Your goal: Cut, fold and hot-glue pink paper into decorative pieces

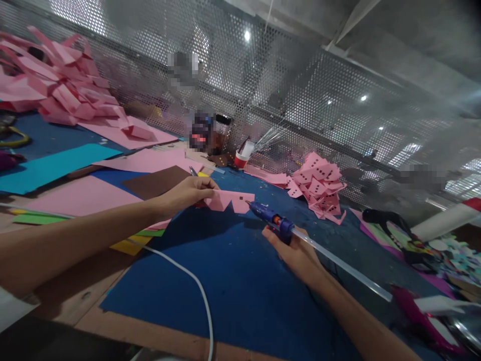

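Note:
My left hand (193, 193) pinches one end of a small pink strip (225, 200) with notches cut in its lower edge and one dark square near its free end. In my right hand (295, 250) is a blue hot glue gun (276, 220), my fingers wrapped round its handle. A long clear glue stick (341, 263) sticks out of its back. The nozzle points at the strip's free end, close to the dark square; whether it touches I cannot tell. Both are held above a dark blue sheet (233, 291) on the table.
Pink pieces with dark squares lie heaped (317, 185) at the back right. A larger pile of pink strips (67, 85) is far left, near a teal sheet (60, 163). A red and white cup (241, 159) stands by the mesh wall. A white cable (199, 286) crosses the front.

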Action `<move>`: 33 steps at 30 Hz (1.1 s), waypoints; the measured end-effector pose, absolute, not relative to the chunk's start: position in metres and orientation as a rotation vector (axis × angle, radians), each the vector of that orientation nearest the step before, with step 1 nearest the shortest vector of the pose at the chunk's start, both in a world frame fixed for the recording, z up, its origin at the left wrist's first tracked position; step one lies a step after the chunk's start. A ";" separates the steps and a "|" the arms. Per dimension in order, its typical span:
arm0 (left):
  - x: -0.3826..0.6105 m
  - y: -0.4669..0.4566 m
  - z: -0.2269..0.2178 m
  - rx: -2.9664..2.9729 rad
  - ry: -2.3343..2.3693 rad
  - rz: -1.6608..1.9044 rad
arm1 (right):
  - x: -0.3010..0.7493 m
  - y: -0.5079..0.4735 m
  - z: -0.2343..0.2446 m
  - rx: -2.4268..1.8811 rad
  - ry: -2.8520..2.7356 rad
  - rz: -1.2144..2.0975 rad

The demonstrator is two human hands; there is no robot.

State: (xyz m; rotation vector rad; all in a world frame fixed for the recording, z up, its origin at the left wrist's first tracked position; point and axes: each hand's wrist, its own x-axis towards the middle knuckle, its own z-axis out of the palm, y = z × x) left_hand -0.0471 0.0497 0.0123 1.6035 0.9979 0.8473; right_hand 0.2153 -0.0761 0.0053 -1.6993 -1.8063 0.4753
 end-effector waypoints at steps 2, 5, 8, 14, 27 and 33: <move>-0.047 0.051 0.011 1.599 0.993 0.843 | 0.215 -0.076 0.006 -1.699 -1.826 0.468; -0.048 0.052 0.010 1.602 0.996 0.833 | 0.215 -0.076 0.006 -1.666 -1.886 0.415; -0.048 0.051 0.011 1.609 1.001 0.834 | 0.214 -0.075 0.005 -1.651 -1.919 0.376; -0.048 0.051 0.011 1.612 0.981 0.841 | 0.214 -0.073 0.002 -1.648 -1.921 0.358; -0.048 0.051 0.010 1.593 0.927 0.826 | 0.213 -0.074 0.001 -1.614 -1.926 0.382; -0.048 0.052 0.009 1.602 0.950 0.812 | 0.214 -0.073 -0.001 -1.616 -1.931 0.355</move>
